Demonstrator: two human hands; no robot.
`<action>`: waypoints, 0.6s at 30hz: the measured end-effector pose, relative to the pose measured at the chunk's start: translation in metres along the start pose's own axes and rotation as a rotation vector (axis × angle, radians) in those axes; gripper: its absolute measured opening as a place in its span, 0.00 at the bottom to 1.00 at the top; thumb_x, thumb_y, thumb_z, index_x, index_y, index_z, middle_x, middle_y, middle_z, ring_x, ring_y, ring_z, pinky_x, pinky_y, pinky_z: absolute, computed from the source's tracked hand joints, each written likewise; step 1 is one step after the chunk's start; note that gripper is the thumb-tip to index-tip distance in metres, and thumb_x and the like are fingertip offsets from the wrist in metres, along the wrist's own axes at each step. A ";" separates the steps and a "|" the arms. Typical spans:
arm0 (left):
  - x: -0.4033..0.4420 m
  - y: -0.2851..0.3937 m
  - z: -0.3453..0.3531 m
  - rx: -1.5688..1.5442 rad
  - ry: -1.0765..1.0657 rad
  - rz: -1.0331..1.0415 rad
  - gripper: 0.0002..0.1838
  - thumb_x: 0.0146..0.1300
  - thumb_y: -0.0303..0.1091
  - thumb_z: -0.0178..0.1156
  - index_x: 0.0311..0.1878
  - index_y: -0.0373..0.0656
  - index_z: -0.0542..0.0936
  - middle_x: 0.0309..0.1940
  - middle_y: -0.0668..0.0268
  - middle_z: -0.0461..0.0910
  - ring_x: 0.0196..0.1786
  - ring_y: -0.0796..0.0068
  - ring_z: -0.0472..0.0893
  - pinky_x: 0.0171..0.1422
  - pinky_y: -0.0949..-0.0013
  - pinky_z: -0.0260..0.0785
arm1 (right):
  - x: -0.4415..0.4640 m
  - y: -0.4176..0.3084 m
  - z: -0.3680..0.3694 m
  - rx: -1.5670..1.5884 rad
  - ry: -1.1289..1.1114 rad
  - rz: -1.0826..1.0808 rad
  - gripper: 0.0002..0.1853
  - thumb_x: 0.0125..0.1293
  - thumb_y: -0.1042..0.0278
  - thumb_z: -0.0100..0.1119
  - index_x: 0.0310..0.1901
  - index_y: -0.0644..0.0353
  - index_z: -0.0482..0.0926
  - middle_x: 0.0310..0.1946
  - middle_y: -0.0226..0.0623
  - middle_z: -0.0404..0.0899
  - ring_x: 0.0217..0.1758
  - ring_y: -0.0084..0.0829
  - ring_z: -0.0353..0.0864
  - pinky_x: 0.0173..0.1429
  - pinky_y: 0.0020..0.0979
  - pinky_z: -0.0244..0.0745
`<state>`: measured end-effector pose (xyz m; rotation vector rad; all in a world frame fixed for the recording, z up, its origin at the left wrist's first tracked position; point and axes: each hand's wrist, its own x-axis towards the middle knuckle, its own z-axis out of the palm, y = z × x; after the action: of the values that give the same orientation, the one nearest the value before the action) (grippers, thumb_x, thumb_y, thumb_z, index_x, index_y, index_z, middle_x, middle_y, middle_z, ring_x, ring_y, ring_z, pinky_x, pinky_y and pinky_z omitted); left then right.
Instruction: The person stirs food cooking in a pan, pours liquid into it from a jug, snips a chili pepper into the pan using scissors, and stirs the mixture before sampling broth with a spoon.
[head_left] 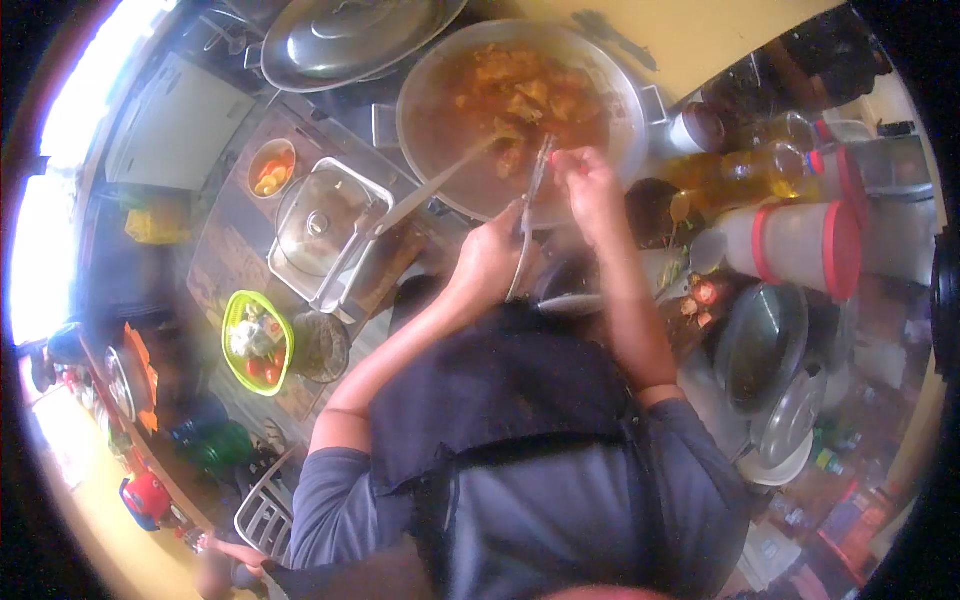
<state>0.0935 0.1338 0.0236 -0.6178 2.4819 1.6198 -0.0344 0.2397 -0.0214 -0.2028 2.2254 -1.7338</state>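
Note:
A wide metal pot [402, 125] holds pieces of food in reddish-brown sauce [525, 90]. My left hand [490, 255] is closed around a thin, pale, shiny strip [533, 205] that looks like plastic, held upright at the pot's near rim. Just right of the strip's top, my right hand [590, 180] is closed in a pinch with a small spot of red at its fingertips. What that pinch holds is too small to make out. A long-handled utensil [430, 190] rests in the pot, its handle sticking out over the near-left rim; its head is hidden in the sauce.
Left of the pot stand a lidded rectangular dish [318, 222], a bowl of cut vegetables [272, 170] and a green basket [232, 345]. A large lid [350, 40] lies at the back. Oil bottles [785, 172] and a red-lidded container [800, 245] crowd the right.

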 end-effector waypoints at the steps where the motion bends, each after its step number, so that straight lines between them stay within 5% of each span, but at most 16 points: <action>1: 0.000 0.001 0.000 0.026 0.018 -0.023 0.24 0.55 0.34 0.58 0.58 0.44 0.74 0.38 0.45 0.80 0.44 0.50 0.81 0.49 0.58 0.72 | 0.001 0.003 0.000 0.034 -0.012 -0.052 0.11 0.64 0.61 0.60 0.34 0.61 0.78 0.22 0.30 0.76 0.25 0.22 0.71 0.32 0.27 0.67; 11: -0.004 0.001 0.001 0.034 0.015 0.050 0.21 0.54 0.31 0.58 0.53 0.42 0.75 0.34 0.43 0.79 0.42 0.44 0.80 0.44 0.56 0.72 | -0.006 -0.016 0.001 0.014 -0.048 0.138 0.11 0.64 0.61 0.60 0.36 0.62 0.78 0.23 0.31 0.76 0.27 0.21 0.72 0.31 0.27 0.68; 13: -0.005 0.004 -0.002 0.006 -0.015 0.030 0.19 0.54 0.31 0.57 0.51 0.41 0.75 0.33 0.44 0.79 0.41 0.44 0.80 0.44 0.55 0.72 | -0.004 -0.013 0.000 -0.040 -0.061 0.103 0.06 0.67 0.64 0.57 0.38 0.57 0.75 0.27 0.25 0.73 0.24 0.14 0.67 0.25 0.18 0.60; 18: -0.003 0.002 0.000 0.026 0.018 -0.002 0.22 0.55 0.32 0.55 0.56 0.42 0.74 0.34 0.43 0.80 0.43 0.44 0.80 0.46 0.55 0.71 | -0.009 -0.018 0.000 0.093 -0.042 0.134 0.06 0.65 0.65 0.58 0.37 0.58 0.77 0.26 0.27 0.75 0.25 0.18 0.69 0.29 0.22 0.65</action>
<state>0.0952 0.1352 0.0261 -0.6336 2.5096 1.5859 -0.0276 0.2375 -0.0024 -0.0672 2.0732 -1.7396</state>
